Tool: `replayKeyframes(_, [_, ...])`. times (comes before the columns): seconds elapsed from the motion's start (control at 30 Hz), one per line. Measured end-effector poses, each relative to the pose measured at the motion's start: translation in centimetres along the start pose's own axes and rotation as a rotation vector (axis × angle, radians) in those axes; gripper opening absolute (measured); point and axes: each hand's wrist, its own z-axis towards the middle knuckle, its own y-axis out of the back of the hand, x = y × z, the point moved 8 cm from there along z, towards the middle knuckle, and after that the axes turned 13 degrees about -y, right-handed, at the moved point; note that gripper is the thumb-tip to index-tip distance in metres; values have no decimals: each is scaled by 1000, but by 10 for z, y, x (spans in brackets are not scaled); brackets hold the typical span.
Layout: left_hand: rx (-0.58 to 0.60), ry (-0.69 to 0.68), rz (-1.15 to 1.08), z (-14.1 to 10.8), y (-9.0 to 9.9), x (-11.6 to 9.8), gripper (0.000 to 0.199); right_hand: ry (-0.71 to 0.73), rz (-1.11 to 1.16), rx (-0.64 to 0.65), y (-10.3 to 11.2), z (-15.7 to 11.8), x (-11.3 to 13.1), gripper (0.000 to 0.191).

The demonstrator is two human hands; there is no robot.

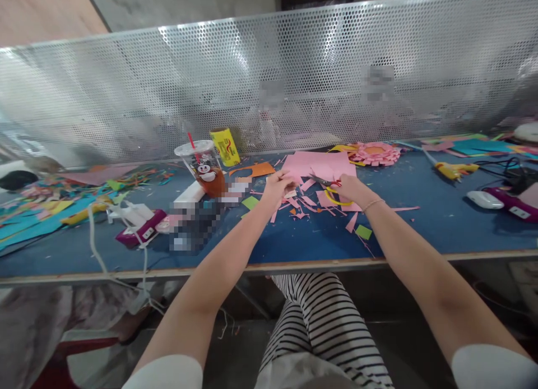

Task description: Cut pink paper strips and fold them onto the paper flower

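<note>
My right hand (352, 191) grips a pair of scissors (321, 180) with red and yellow handles, the dark blades pointing left toward my other hand. My left hand (279, 188) is closed in a pinch at the left end of some pink paper; its fingertips partly hide the held edge. Behind both hands lies a larger pink paper sheet (309, 162) on the blue table. Pink strips and scraps (309, 200) are scattered beneath and between my hands. A green paper square (363, 232) lies nearer the front edge.
Left of my hands stand a plastic cup of brown drink (210, 173) with a red straw and a yellow box (226, 147). A pink paper rosette (375, 153) lies at the back. Yellow glue gun (454, 169) and purple power strip (515, 205) sit right. A perforated metal screen (302, 86) rises behind.
</note>
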Motion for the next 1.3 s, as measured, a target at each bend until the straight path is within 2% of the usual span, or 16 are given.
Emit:
replayKeyframes(0.07, [17, -6, 49, 0, 1, 1, 25, 83, -34, -9, -3, -4, 6, 31])
replayKeyframes(0.13, [23, -5, 112, 0, 3, 4, 26, 138, -40, -73, 0, -8, 14, 29])
replayKeyframes(0.23, [23, -16, 168, 2, 7, 6, 28, 188, 183, -179, 15, -11, 28, 31])
replayKeyframes(0.27, [29, -22, 176, 3, 7, 7, 29, 229, 323, -162, 19, -13, 35, 31])
replayKeyframes(0.33, [50, -35, 194, 3, 5, 8, 30, 312, 605, -30, 20, -18, 50, 32])
replayKeyframes(0.43, [107, -60, 247, 2, 1, 9, 32, 366, 807, 107, 21, -28, 66, 30])
replayKeyframes(0.57, [134, -79, 275, 1, -2, 12, 35, 350, 810, 166, 17, -35, 73, 27])
replayKeyframes(0.7, [50, -48, 154, 0, 0, 14, 36, 293, 832, 89, 19, -33, 67, 24])
replayKeyframes(0.83, [65, 91, -17, -5, -10, 18, 22, 266, 797, -4, 24, -32, 65, 22])
replayKeyframes(1.03, [78, 116, -70, -10, -15, 13, 24, 241, 816, -16, 25, -32, 63, 21])
replayKeyframes(1.13, [87, 117, -64, -9, -14, 14, 31, 233, 865, 8, 26, -32, 62, 23])
replayKeyframes(1.3, [102, 24, 87, -2, -7, 14, 36, 263, 929, 176, 22, -36, 68, 34])
